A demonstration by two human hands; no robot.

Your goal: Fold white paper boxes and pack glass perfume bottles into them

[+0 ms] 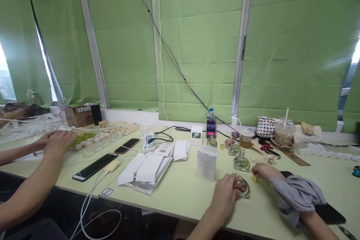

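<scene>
Glass bottle point(244, 189) sits near on the desk point(182, 191), left hand point(225, 195) clamped on it; right hand point(263, 171) pinches a yellow cap point(254, 179) beside it

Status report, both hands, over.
Left hand grips bottle on table. Right hand pinches yellow cap beside it. White box, second bottle close behind.

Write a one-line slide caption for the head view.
At a pale green table, the left hand steadies a small glass bottle while the right hand holds a yellow piece beside it.
</scene>
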